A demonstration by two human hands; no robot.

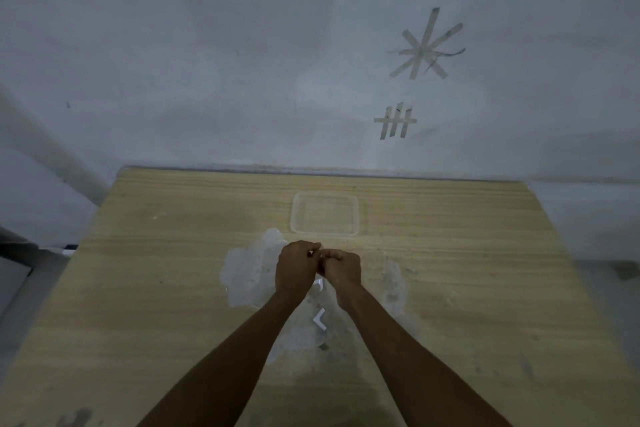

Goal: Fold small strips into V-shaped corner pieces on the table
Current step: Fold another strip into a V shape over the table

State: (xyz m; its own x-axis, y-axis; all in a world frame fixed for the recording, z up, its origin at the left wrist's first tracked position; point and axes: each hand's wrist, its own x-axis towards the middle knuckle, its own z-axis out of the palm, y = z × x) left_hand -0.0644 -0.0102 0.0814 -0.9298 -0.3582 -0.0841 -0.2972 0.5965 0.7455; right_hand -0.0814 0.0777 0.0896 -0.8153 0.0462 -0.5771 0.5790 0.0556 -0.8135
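My left hand (297, 269) and my right hand (341, 267) are pressed together above the middle of the wooden table (138, 288). Their fingertips pinch a small white strip (317, 253), almost hidden by the fingers. On the table between my forearms lies a folded white V-shaped piece (320, 319). Another small white piece (319, 285) shows just under my wrists, partly covered.
A clear shallow plastic tray (325, 234) sits on the table just beyond my hands. The tabletop has a worn whitish patch (246, 270) around my hands. A wall with crossed tape marks (426, 45) rises behind the table's far edge.
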